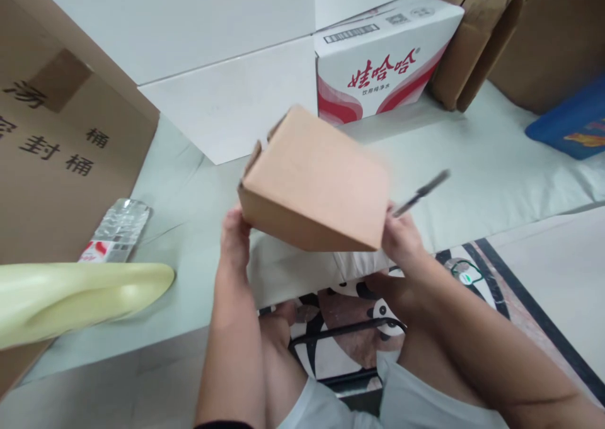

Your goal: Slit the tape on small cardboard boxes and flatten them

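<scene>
Between my two hands I hold a small brown cardboard box (312,177), tilted and raised over the pale green cloth. My left hand (235,237) grips its left end, close to a notched edge where flaps stick up. At the lower right corner, my right hand (401,237) grips the box too. A slim dark pen (422,193) pokes out of the right hand, pointing up and right, somewhat blurred. Fingers behind and under the box are hidden on both sides.
A pale green cloth (477,171) covers the surface. Behind stands a white and red carton (378,76), near folded brown cardboard (472,45). At left are a large brown carton (61,183), a crumpled plastic bottle (120,227) and a pale yellow object (89,297). A blue object (571,123) lies right.
</scene>
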Tool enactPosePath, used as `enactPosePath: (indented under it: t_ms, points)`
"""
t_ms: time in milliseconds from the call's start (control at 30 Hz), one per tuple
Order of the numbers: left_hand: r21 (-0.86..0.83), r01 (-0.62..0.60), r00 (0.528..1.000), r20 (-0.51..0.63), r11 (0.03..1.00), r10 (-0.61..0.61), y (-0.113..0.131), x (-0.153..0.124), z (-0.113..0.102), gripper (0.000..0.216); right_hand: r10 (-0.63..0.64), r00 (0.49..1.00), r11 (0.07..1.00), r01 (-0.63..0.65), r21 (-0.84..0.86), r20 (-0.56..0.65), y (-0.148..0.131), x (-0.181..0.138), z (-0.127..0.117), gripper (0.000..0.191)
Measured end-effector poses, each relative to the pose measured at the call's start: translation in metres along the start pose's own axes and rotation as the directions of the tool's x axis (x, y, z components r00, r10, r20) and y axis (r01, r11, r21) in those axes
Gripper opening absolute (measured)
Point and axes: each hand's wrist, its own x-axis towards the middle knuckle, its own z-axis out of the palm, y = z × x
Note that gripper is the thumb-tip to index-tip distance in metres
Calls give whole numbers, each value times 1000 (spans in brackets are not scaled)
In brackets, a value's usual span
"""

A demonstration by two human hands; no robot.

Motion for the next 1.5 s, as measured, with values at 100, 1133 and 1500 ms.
enactPosePath:
  t_ms: [100,1133,1500]
  points:
    - [99,165,945,268,981,-186,-11,-17,14,85,-124,983,989,133,60,-132,-18,-9,-6,43]
    - [270,-701,690,491,660,532,8,-40,56,42,-239,923,910,322,-262,302,-25,-6,-24,47]
    - [292,-686,662,630,666,406,14,-42,51,56,-203,945,832,304,-463,256,-29,-4,-14,51]
